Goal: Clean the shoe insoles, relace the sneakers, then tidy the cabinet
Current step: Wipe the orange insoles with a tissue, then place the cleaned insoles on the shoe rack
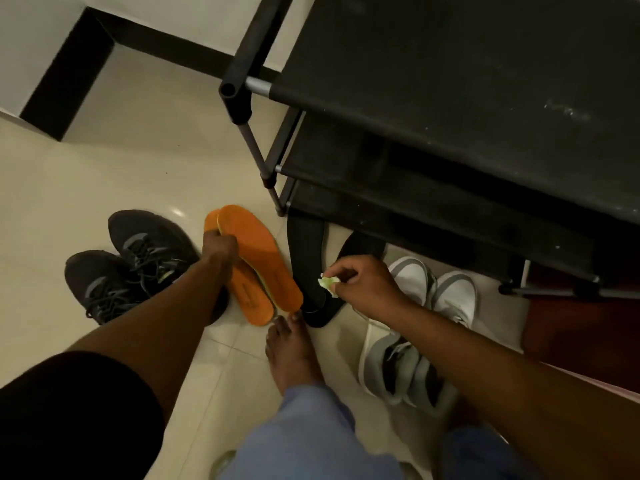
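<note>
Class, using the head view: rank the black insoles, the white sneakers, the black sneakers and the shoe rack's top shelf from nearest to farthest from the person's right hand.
From the right hand:
1. Black insoles, just left, partly under it.
2. White sneakers, just right; close to the insoles' rank.
3. Black sneakers, far left.
4. Top shelf, high above, behind.

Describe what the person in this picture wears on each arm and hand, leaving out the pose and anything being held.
The left arm has a short black sleeve ending above the elbow; the forearm and left hand are bare. The right arm is bare along all that shows, with a strip of pale pink cloth at the frame edge beside it, perhaps clothing. The right hand is bare too. No gloves, watch, rings or bracelets show.
</note>
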{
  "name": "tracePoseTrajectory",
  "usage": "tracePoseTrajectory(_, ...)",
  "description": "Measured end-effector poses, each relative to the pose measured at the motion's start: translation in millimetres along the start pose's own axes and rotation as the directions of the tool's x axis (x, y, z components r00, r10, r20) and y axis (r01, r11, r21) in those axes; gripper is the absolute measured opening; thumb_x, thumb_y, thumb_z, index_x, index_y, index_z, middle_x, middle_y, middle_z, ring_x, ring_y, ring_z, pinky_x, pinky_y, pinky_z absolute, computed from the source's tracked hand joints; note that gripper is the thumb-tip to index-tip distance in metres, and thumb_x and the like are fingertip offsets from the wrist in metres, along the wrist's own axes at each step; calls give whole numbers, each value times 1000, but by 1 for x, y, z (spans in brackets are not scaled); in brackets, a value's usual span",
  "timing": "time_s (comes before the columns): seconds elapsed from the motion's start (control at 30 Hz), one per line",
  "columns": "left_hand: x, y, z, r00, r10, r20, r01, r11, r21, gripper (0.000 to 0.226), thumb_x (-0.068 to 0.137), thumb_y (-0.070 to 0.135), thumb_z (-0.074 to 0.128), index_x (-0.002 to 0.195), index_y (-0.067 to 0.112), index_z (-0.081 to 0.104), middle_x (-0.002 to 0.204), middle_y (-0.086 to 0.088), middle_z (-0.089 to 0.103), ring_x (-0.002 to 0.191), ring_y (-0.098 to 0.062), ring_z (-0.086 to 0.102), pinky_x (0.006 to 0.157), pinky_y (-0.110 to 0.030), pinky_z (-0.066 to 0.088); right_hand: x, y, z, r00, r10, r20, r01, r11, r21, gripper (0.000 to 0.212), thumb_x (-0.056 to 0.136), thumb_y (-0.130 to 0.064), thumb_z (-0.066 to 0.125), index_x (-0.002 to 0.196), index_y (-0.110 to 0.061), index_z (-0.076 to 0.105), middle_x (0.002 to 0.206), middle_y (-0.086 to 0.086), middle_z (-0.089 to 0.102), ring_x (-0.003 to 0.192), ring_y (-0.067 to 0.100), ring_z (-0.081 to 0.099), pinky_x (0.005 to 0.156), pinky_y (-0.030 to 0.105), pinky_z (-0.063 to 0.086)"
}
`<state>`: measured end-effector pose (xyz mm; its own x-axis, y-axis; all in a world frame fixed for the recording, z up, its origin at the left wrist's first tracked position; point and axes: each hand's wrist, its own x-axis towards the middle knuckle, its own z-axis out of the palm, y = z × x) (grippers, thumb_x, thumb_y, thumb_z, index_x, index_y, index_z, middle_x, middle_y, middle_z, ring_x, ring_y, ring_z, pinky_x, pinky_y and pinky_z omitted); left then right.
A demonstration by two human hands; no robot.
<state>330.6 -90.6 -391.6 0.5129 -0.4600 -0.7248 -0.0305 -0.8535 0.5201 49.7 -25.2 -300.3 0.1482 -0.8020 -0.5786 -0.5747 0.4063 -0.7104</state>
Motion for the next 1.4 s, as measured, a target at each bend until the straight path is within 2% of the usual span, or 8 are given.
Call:
tracePoseTrajectory(0.1,-16,1,2,999,39,-24,-36,992,123,49,105,17,42,152,8,33,141,-18,51,124,-42,53,104,-55,48,-5,0,-3,1000,8,-7,-8,1000,-17,14,89,-15,79,100,-23,79,89,-11,71,85,5,68,71,17,51)
tracePoseTrajectory(0.23,-41,-3,6,991,135,-15,-129,973,192,50,104,21,48,151,12,30,139,-17,51,115,-35,55,92,-48,50,-17,-6,-8,1000,21,-20,-22,1000,-14,16,88,-15,78,102,-23,78,96,-6,73,91,9,69,81,28,59)
tracePoseTrajectory(0.4,-87,-21,10,978,174,118,-192,968,163,68,104,24,54,162,18,18,161,-15,34,137,-41,46,105,-56,44,-36,-19,-17,998,42,-53,-39,998,55,15,85,-14,81,94,-26,78,93,-8,75,88,7,71,82,31,61)
tracePoseTrajectory(0.6,-142,-39,2,942,117,314,-135,990,37,32,105,24,55,137,26,58,142,0,50,132,-30,50,106,-58,48,-66,-36,-33,989,147,-28,-132,945,298,21,90,-6,75,109,-14,74,101,5,75,94,22,74,80,38,64)
tracePoseTrajectory(0.73,-184,-8,-20,892,106,439,-100,994,-37,19,108,20,52,121,24,65,119,0,70,123,-32,61,105,-55,48,-93,-55,-52,989,147,-30,-124,912,392,26,92,-6,74,115,-15,71,106,6,75,95,24,75,75,33,62)
tracePoseTrajectory(1.0,-293,104,-76,586,353,730,-551,834,39,30,105,40,50,132,39,63,126,15,71,122,-12,64,106,-41,49,-149,-108,-128,981,-37,-190,73,980,187,18,87,-13,79,96,-28,77,92,-4,77,85,9,74,72,27,62)
tracePoseTrajectory(1.17,-388,165,-59,425,472,773,-754,656,15,28,104,44,51,130,44,61,124,16,71,118,-8,65,104,-39,52,-209,-135,-188,870,-254,-423,282,959,4,13,86,-15,78,94,-25,78,85,-9,75,74,3,70,71,22,58)
tracePoseTrajectory(1.4,-488,167,12,191,571,798,-975,203,88,31,101,48,56,131,43,59,123,20,67,111,0,63,101,-38,53,-281,-113,-251,662,-359,-658,340,926,-164,10,84,-18,77,91,-26,76,84,-9,72,74,10,68,72,34,58)
